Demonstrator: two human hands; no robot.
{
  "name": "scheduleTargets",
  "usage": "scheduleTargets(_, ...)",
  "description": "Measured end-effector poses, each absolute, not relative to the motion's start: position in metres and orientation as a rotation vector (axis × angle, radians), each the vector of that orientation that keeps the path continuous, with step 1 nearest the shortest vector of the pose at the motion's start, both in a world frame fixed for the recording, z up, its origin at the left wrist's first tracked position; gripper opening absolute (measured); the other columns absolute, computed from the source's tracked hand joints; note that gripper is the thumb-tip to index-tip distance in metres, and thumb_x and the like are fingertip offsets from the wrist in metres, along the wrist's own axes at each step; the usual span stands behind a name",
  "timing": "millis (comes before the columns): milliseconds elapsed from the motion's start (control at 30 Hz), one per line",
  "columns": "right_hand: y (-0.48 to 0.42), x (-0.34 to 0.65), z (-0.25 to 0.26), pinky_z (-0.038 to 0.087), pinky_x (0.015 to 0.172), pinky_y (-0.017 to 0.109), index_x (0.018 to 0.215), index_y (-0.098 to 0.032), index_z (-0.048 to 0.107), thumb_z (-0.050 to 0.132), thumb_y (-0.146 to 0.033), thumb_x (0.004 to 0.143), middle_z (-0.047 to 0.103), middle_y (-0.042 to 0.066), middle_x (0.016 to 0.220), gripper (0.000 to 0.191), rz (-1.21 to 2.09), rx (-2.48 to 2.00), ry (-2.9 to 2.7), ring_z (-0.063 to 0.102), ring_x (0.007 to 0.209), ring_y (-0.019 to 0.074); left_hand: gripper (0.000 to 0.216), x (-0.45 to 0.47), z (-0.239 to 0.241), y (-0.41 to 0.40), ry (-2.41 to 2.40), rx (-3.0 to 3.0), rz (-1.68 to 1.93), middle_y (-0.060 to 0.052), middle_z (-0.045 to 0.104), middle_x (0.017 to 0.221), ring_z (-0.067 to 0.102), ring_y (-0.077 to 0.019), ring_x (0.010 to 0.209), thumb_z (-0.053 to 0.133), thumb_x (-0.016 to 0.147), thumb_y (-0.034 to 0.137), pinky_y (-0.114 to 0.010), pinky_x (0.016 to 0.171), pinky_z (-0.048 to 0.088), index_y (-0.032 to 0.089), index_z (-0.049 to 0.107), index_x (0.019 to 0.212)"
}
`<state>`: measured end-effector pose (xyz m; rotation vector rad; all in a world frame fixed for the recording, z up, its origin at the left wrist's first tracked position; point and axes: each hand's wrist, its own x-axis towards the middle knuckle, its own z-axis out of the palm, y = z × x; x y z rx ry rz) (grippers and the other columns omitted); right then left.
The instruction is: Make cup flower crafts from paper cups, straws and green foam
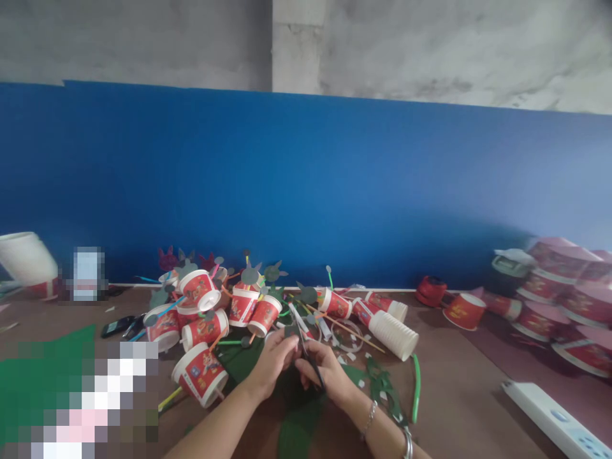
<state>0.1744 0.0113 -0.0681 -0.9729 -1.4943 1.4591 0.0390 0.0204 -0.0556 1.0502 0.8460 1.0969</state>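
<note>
Behind a blue wall, the desk holds cups; left hand pinches felt steady so right hand, gripping scissors, cuts it.

Pixelated patches, forearms cut off below

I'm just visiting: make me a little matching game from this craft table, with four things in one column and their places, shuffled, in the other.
Things:
1. black-handled scissors
2. stack of ribbed white paper cups
3. small red round device
4. long white power strip

Places:
A. front right corner of the table
B. in the right hand
C. against the blue wall, right of the cup pile
D. lying on its side, right of the hands

Pairs: 1-B, 2-D, 3-C, 4-A
</note>
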Motion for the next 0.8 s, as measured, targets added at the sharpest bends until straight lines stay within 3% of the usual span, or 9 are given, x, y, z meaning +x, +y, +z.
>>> scheduleTargets(267,0.014,0.175,-0.075,0.031,0.035,0.017,0.070,-0.016,0.053,0.063,-0.042,0.072,0.045,-0.008,0.043,0.028,1.401,-0.927,-1.531,0.039,0.034,0.0048,0.023,0.036,-0.058,0.023,0.833,1.069,1.078,0.010,0.035,0.045,0.018,-0.0043,0.041,0.057,0.071,0.038,-0.022,0.043,0.010,0.017,0.048,0.069)
scheduleTargets(600,0.012,0.175,-0.068,0.025,0.032,0.016,0.067,-0.017,0.050,0.062,-0.036,0.072,0.044,-0.009,0.038,0.023,1.439,-0.991,-1.521,0.035,0.030,0.0043,0.025,0.027,-0.059,0.027,0.784,1.101,1.029,0.011,0.029,0.047,0.017,-0.0055,0.044,0.056,0.073,0.035,-0.022,0.044,0.010,0.014,0.058,0.087)
scheduleTargets(800,0.011,0.175,-0.066,0.026,0.032,0.017,0.065,-0.016,0.051,0.063,-0.041,0.071,0.045,-0.008,0.038,0.028,1.454,-0.991,-1.504,0.036,0.030,0.0048,0.023,0.030,-0.059,0.028,0.770,1.093,1.059,0.011,0.027,0.045,0.017,-0.0055,0.043,0.057,0.075,0.036,-0.022,0.044,0.012,0.015,0.057,0.083)
